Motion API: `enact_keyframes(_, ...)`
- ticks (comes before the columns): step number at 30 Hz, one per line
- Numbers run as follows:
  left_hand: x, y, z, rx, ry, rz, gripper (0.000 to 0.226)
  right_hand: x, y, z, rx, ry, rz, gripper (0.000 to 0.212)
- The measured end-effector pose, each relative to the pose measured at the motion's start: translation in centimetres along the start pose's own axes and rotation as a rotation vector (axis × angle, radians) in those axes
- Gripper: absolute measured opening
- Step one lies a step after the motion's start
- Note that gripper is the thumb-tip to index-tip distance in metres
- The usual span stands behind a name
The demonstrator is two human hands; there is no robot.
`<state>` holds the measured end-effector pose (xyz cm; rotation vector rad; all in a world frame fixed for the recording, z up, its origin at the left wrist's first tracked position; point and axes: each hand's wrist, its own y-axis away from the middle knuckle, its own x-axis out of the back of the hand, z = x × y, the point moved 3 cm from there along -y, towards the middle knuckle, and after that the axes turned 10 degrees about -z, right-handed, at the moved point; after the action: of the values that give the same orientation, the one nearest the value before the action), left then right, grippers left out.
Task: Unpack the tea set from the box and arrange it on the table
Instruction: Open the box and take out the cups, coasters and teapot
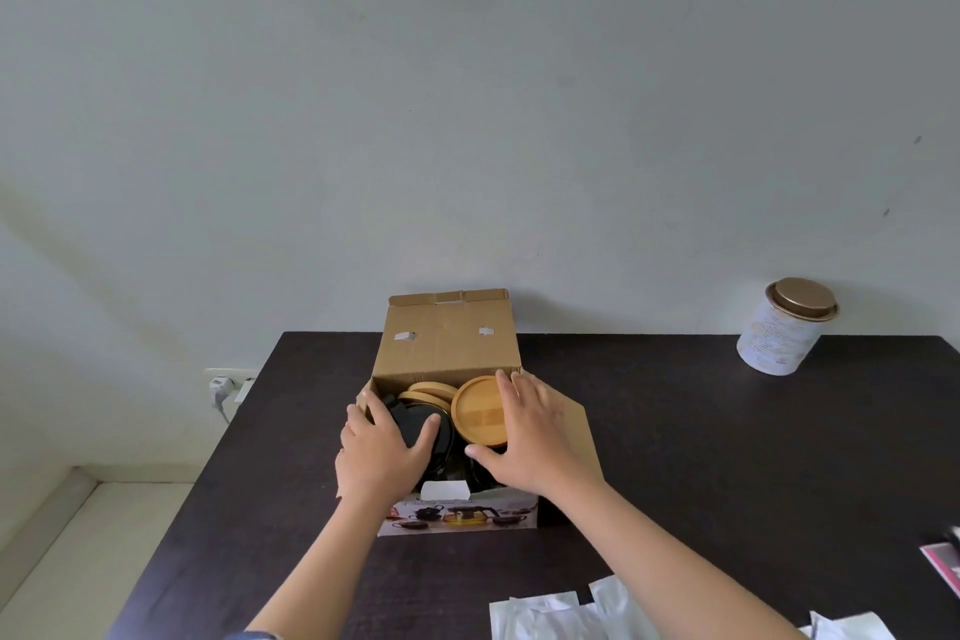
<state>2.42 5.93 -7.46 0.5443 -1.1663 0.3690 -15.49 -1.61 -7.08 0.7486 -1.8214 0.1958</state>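
Both hands reach into the open box on the worktop: left hand fingers spread over black ware, right hand fingers open beside a wooden lid.

Soft even daylight, faint shadows, sharp centre (edges bowed)

A dark table carries an open cardboard box, a lidded tin — and white packets.
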Motion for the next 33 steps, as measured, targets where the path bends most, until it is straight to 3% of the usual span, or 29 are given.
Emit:
enact_keyframes(10, 0.1, 0.0, 0.0, -0.003, 0.027, 0.044, 0.105, 2.2, -2.9, -0.9, -0.047, 0.215, -0.129, 0.115)
enact_keyframes(16, 0.2, 0.1, 0.0, 0.001, 0.031, 0.051, 0.105, 2.3, -2.8, -0.7, 0.008, 0.170, 0.031, 0.101)
enact_keyframes(21, 0.2, 0.2, 0.1, -0.003, 0.035, 0.047, 0.104, 4.4, -1.4, 1.0, 0.037, -0.202, 0.301, 0.096)
enact_keyframes(25, 0.2, 0.2, 0.0, -0.001, 0.035, 0.048, 0.104, 5.4, -0.5, 6.6, -0.162, -0.426, 0.361, 0.089)
enact_keyframes(29, 0.2, 0.1, 0.2, 0.007, 0.025, 0.044, 0.103, 3.5, 0.3, 13.7, -0.439, -0.444, 0.326, 0.089)
enact_keyframes(33, 0.1, 0.1, 0.1, 0.013, 0.023, 0.045, 0.104, 0.8, 0.7, 18.3, -0.589, -0.395, 0.261, 0.090)
